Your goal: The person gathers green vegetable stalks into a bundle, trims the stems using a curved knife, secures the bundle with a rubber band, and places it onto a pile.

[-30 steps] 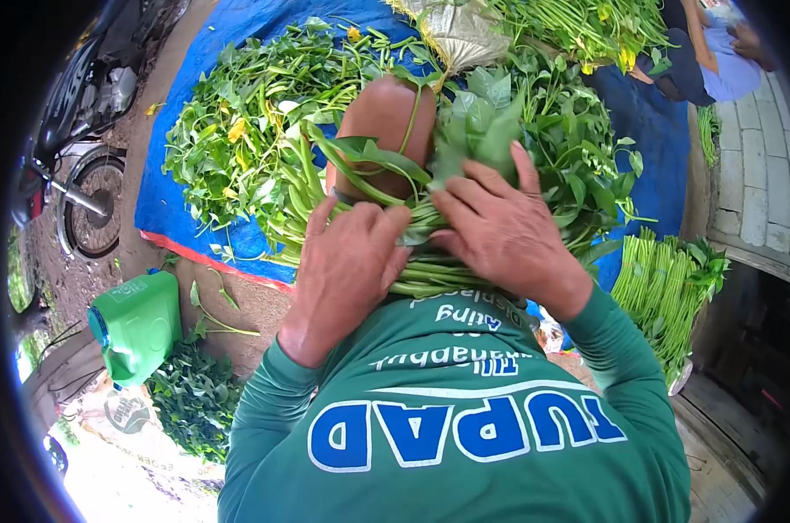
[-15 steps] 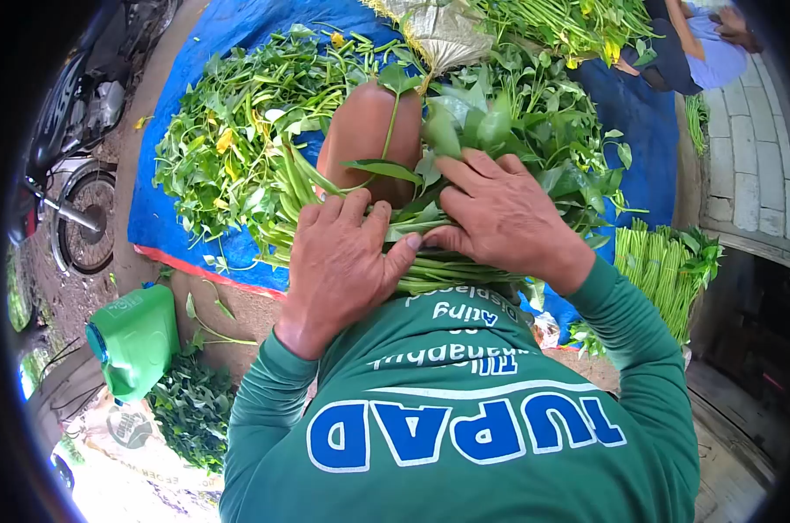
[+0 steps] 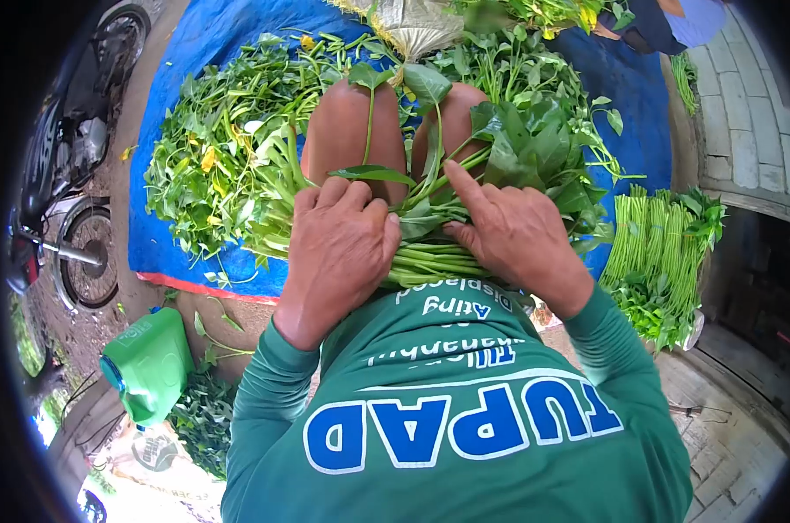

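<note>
The bundle of stems [image 3: 438, 261] lies across the lap, between the front of the green shirt [image 3: 499, 471] and the raised knees [image 3: 356, 126]. The left hand [image 3: 342, 248] is palm down and closed over the left part of the bundle; its palm side is hidden, so grip force cannot be told. The right hand [image 3: 518, 240] is at the right part, index finger and thumb apart, with stems and leaves near the gap. Its other fingers curl under; whether they grip anything cannot be told.

Possible faults, by judgement:
- Slippage: if the left hand loosens, smooth stems may roll down the lap and lose alignment.
- Stray pieces: a long leaf stem [image 3: 369, 126] rises before the left knee and may snag or pull free if not gathered in.
- Damage: hard pressure from the right hand may bruise or tear the broad leaves [image 3: 530, 144].

Orientation: the long axis of the bundle runs roughly left to right, across the body. The leafy end points right and forward, away from the shirt. Thick, mostly bare stems fan out toward the left, where they overlap the loose greens [image 3: 225, 122] on the blue sheet [image 3: 647, 105], making the exact end of the bundle unclear.
</note>
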The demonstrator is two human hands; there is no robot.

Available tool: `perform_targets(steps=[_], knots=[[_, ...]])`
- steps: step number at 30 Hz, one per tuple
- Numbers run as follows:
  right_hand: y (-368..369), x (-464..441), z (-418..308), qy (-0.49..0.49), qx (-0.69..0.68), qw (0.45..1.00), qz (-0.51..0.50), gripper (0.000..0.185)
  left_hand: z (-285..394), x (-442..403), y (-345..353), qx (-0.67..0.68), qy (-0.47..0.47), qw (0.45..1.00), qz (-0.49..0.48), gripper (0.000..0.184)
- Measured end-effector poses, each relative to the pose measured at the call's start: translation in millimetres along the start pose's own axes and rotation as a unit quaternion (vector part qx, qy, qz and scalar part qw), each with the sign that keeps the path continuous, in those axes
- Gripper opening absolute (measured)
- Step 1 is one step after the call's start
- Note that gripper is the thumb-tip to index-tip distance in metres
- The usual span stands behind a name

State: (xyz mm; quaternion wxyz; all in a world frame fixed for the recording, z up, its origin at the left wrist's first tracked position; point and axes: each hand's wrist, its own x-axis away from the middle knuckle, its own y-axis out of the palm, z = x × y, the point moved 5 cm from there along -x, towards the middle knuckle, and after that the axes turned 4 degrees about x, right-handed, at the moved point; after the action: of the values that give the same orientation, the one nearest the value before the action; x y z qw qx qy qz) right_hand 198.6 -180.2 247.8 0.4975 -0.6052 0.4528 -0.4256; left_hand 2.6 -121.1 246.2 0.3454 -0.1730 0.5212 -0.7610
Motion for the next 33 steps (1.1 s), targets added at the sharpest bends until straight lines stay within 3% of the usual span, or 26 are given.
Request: perform_targets(steps=[1, 7, 11, 14, 17, 20, 21, 22, 23, 25, 28, 30, 31, 33], knots=[[-5.6, -4.0, -0.3, -0.02, 0.006, 1.0, -0.018, 0.066, 2.5, -3.6, -1.4, 0.001, 0.023, 1.0, 0.003, 0.022], [3.2, -9.9, 13.8, -0.033, -0.006, 0.999, -0.023, 0.051, 7.1, -29.8, 32.2, 0.03, 0.044, 0.998, -0.022, 0.028], [-7.9, -2.5, 15.1, 0.001, -0.022, 0.998, -0.065, 0.054, 9.9, -36.1, 29.4, 0.154, -0.026, 0.978, -0.14, 0.022], [-78.0, 1.0, -4.5, -0.013, 0.103, 0.987, 0.119, 0.067, 11.0, -32.5, 31.0, 0.161, 0.049, 0.984, -0.065, 0.034], [-77.8, -8.6, -29.0, -0.131, -0.164, 0.946, 0.248, 0.079, 11.4, -21.7, 29.7, 0.136, 0.053, 0.984, -0.1, 0.035], [-39.4, -25.6, -44.2, -0.17, -0.342, 0.924, 0.019, 0.082, 8.4, -9.9, 28.0, 0.122, 0.073, 0.985, -0.102, 0.035], [-27.6, -26.6, -34.4, -0.157, -0.175, 0.972, -0.003, 0.079, 8.5, -11.2, 27.6, 0.118, 0.082, 0.984, -0.102, 0.035], [-18.7, -22.8, -21.4, -0.134, -0.129, 0.982, -0.023, 0.075, 7.3, -14.1, 29.4, 0.114, 0.092, 0.984, -0.1, 0.034], [-9.3, -14.1, -8.3, -0.112, -0.084, 0.989, -0.044, 0.072, 10.9, -19.6, 31.0, 0.104, 0.034, 0.987, -0.118, 0.03], [11.0, -2.0, 11.9, -0.081, -0.061, 0.993, -0.066, 0.057, 18.4, -20.7, 14.4, 0.189, -0.01, 0.98, -0.065, 0.026], [23.7, 16.3, 7.7, -0.06, -0.031, 0.997, 0.026, 0.053, -0.1, -20.0, 16.4, 0.254, -0.069, 0.964, 0.026, 0.028], [26.1, 16.9, 6.3, -0.043, -0.035, 0.998, 0.039, 0.053, -14.2, -25.2, 16.2, 0.237, -0.146, 0.954, 0.113, 0.03], [27.1, 16.4, 5.9, -0.035, -0.039, 0.998, 0.035, 0.053, -16.4, -30.1, 19.8, 0.097, -0.103, 0.974, 0.176, 0.034], [28.3, 18.4, 4.3, -0.028, -0.043, 0.997, 0.05, 0.052, -20.1, -34.0, 27.9, 0.034, -0.098, 0.978, 0.178, 0.033]])
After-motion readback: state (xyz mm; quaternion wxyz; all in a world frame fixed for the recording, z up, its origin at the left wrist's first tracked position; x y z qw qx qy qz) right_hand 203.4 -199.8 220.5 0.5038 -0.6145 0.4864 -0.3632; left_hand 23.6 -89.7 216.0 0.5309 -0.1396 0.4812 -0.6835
